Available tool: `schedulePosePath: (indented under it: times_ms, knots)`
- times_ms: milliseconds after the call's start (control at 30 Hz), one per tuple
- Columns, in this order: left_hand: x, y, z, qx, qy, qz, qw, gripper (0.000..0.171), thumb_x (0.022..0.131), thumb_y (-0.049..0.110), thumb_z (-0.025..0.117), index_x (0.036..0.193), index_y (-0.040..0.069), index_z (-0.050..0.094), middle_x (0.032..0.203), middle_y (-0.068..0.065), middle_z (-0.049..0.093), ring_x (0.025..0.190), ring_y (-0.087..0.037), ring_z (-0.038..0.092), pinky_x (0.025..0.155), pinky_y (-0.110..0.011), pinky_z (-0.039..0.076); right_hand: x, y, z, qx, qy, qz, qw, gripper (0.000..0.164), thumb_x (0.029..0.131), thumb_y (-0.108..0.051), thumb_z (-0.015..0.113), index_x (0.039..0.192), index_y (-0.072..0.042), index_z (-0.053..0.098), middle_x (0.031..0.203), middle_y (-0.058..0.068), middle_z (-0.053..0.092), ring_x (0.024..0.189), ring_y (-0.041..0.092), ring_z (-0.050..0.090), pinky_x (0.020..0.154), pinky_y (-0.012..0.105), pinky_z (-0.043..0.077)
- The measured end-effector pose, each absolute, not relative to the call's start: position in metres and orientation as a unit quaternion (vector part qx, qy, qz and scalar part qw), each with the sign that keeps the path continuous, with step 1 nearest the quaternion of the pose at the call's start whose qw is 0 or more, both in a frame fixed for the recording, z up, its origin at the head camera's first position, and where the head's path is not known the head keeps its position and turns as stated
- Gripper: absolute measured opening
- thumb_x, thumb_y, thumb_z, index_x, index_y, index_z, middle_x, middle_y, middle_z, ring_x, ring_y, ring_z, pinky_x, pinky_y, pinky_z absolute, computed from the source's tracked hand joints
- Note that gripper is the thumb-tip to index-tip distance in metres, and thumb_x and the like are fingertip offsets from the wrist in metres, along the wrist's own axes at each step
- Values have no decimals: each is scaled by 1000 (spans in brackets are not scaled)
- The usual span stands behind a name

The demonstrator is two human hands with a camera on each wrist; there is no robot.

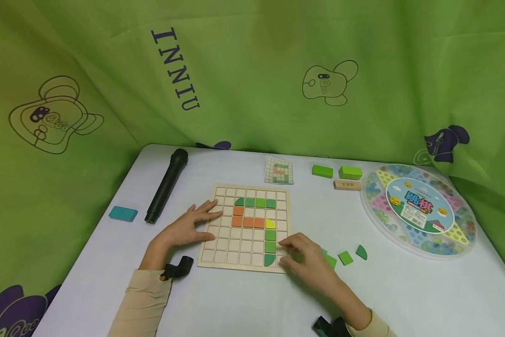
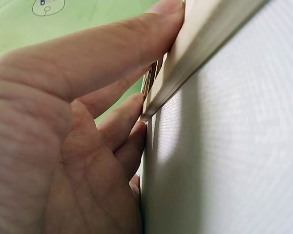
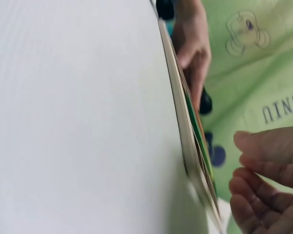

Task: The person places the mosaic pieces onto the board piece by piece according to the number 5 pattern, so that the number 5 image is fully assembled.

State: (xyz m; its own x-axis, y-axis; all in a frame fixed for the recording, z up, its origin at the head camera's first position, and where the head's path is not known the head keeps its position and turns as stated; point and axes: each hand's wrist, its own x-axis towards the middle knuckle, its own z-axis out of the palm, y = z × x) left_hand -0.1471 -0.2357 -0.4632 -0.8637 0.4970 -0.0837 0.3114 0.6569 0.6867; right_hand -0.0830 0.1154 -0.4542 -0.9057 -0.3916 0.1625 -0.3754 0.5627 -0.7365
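Note:
A wooden grid board (image 1: 233,245) lies on the white table with green, orange and yellow tiles in some cells. Along its left edge rests my left hand (image 1: 186,228), fingers spread and fairly straight; the left wrist view shows the thumb (image 2: 156,34) on the board's rim. My right hand (image 1: 309,262) hovers by the lower right edge, close to a dark green quarter-round tile (image 1: 269,260) and green squares (image 1: 270,241). Its fingers (image 3: 244,187) are loosely bent, with nothing visible between them and the thumb. Beside this hand lie a loose green square (image 1: 345,258) and a dark green quarter-round (image 1: 361,252).
Behind the board lies a pattern card (image 1: 279,170). Green blocks (image 1: 350,172) and a wooden block (image 1: 347,185) sit near a round Chinese checkers box (image 1: 418,210) at right. A black microphone (image 1: 166,185) and a teal block (image 1: 123,214) lie at left. Green cloth (image 1: 252,84) hangs behind.

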Motion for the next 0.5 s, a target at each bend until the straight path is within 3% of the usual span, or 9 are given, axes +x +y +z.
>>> schedulePosePath:
  times_ms: [300, 500]
  knots:
    - [-148, -236, -463, 228, 899, 350, 130, 69, 78, 32, 76, 139, 14, 49, 157, -10, 24, 146, -31, 14, 118, -55, 2, -81, 167, -449, -127, 933, -336, 5, 37, 76, -13, 79, 111, -13, 67, 110, -4, 63, 102, 15, 62, 86, 36, 54]
    - [-147, -236, -463, 227, 900, 348, 130, 69, 78, 33, 76, 139, 14, 49, 156, -11, 25, 146, -33, 14, 117, -56, 2, -76, 185, -450, -92, 947, -306, 25, 34, 79, -19, 77, 110, -10, 67, 108, 4, 63, 97, 19, 62, 79, 33, 53]
